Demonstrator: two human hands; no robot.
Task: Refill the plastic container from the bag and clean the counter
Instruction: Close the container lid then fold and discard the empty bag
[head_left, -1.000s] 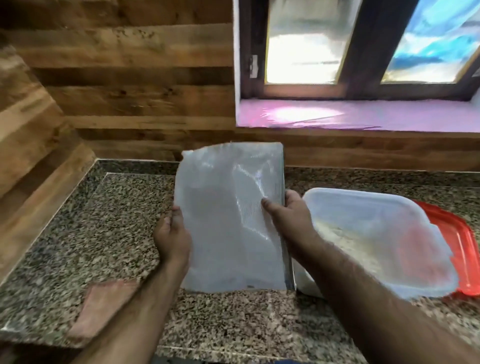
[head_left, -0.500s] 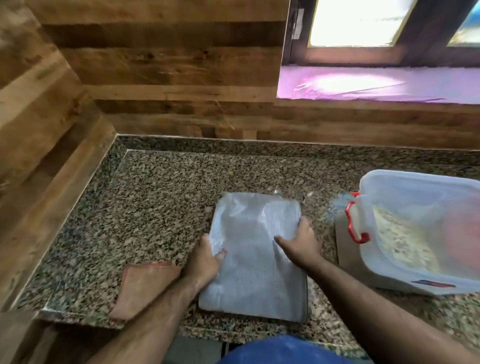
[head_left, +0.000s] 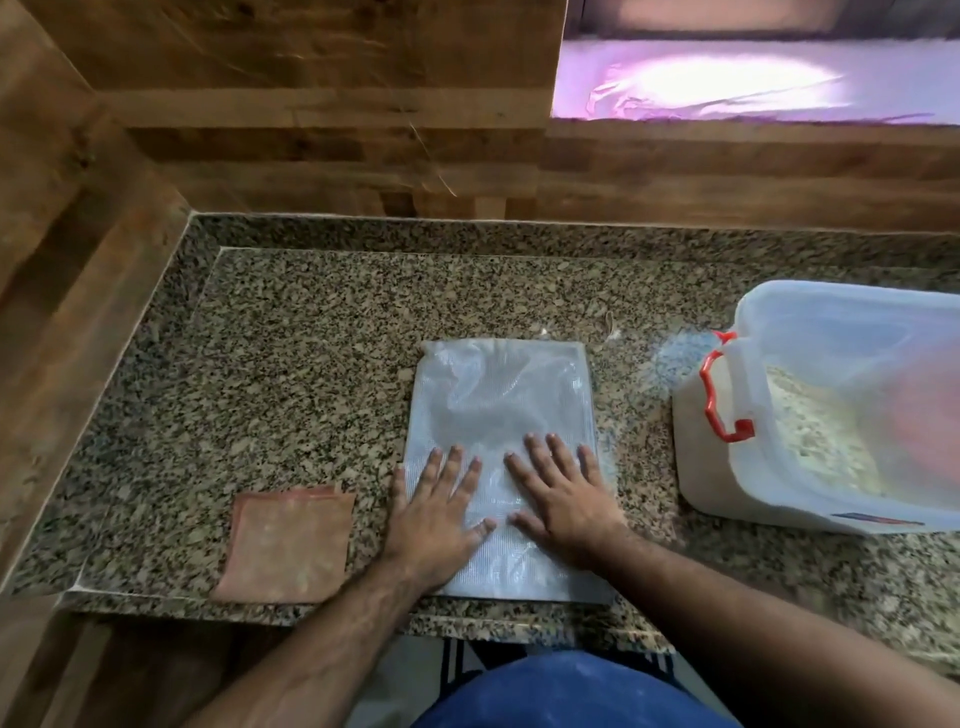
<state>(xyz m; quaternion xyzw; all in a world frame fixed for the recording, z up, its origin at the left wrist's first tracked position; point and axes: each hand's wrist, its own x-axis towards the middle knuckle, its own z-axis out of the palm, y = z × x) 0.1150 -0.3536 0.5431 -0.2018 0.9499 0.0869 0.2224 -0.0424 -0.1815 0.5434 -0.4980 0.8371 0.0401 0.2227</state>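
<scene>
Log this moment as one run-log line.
left hand flat on bag | right hand flat on bag | container open

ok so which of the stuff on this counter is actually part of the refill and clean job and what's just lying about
Part of the job:
clear flat plastic bag, under left hand and right hand
translucent plastic container with red latch
folded pink cloth
speckled granite counter

Just lying about:
pink sheet on window sill

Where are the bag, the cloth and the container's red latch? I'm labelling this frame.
bag (head_left: 498, 395), head view, upper middle of the flattened plastic.
cloth (head_left: 288, 545), head view, centre of the folded square.
red latch (head_left: 719, 397), head view, its long vertical bar on the container's left end.
</scene>
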